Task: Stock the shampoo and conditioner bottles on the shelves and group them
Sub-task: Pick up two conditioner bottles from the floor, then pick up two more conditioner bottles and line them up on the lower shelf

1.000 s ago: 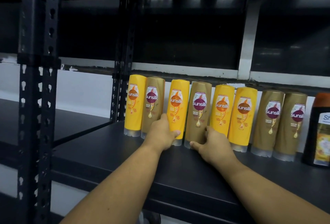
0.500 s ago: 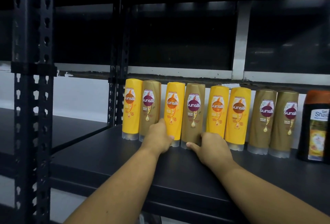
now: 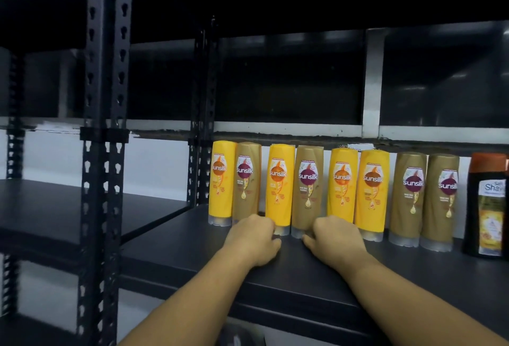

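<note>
Reaching onto the shelf (image 3: 187,252), I have both hands down at the foot of a row of eight bottles (image 3: 371,186) lined along its back. Each one stands upright on its clear cap, long axis vertical, label facing me. A perforated black post (image 3: 202,125) rises just left of the first bottle. From there the colours run yellow, brown, yellow, brown, yellow, yellow, brown, brown, packed close with slim gaps after the second, fourth and sixth.

My left hand (image 3: 252,238) is curled low on the third one, a yellow bottle (image 3: 278,180), with thumb and knuckles closed on its cap; the hand also hides the foot of the brown one to its left. My right hand (image 3: 337,238) sits at the base of the fourth, a brown bottle (image 3: 308,180), thumb stretched left along the shelf. Its fingers are hidden behind the back of the hand, so I cannot tell whether they grip anything. It covers the foot of the fifth bottle.

At the far right, a little apart from the row, stands a dark bottle (image 3: 487,202) with an orange top, also upright.
</note>
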{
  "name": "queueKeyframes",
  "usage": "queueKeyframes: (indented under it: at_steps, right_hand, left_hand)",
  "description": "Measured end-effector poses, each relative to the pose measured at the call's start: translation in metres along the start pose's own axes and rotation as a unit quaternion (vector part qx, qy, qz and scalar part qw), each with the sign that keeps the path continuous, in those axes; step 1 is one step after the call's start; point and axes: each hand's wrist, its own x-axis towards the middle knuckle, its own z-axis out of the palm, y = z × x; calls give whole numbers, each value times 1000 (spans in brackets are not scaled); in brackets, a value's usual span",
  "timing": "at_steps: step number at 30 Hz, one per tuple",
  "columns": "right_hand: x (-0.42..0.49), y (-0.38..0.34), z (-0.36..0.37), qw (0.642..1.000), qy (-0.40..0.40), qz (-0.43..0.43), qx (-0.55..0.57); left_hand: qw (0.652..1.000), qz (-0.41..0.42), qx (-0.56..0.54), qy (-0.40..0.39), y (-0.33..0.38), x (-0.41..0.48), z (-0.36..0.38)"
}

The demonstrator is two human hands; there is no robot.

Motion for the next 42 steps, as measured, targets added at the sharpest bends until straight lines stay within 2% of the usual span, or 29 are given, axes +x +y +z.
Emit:
queueKeyframes:
  at_steps: [3,8,12,18,20,23,24,26,28,31,34,38,42]
  right_hand:
    - [-6,-3,-6,999,-18,-29,16]
    - [-28,-1,-12,998,-49,-33,36]
    - [-56,7,-24,990,-85,-35,103]
    - [-134,12,-35,984,-7,-130,125]
    - [-160,12,-29,978,45,-155,131]
    - [-212,8,-11,955,130,-144,224]
    - [-232,4,-2,946,137,-124,267]
    - [-273,-3,22,940,96,-88,315]
    - [-311,-12,47,947,23,-70,313]
    - [-356,-21,87,948,-122,-73,284]
    - [-395,-24,133,929,-262,-36,258]
    - [-449,-21,188,885,-349,88,296]
    - [-486,-17,225,861,-435,95,247]
  left_hand:
    - [999,15,-26,-45,-3,-17,-9]
    - [997,40,-48,-52,1,-46,-18]
    - [994,54,-74,-51,8,-73,-21]
    - [988,128,-82,34,23,-128,-18]
    - [983,152,-84,66,29,-147,-17]
    - [976,148,-137,78,34,-186,-4]
    - [975,138,-157,72,34,-201,7]
    - [976,118,-177,45,35,-232,37]
    - [979,95,-180,-6,37,-268,75]
    - [976,62,-175,-116,37,-317,133]
    - [961,25,-163,-223,29,-352,186]
    - [932,-50,-165,-318,23,-392,240]
    - [912,-95,-170,-361,21,-421,277]
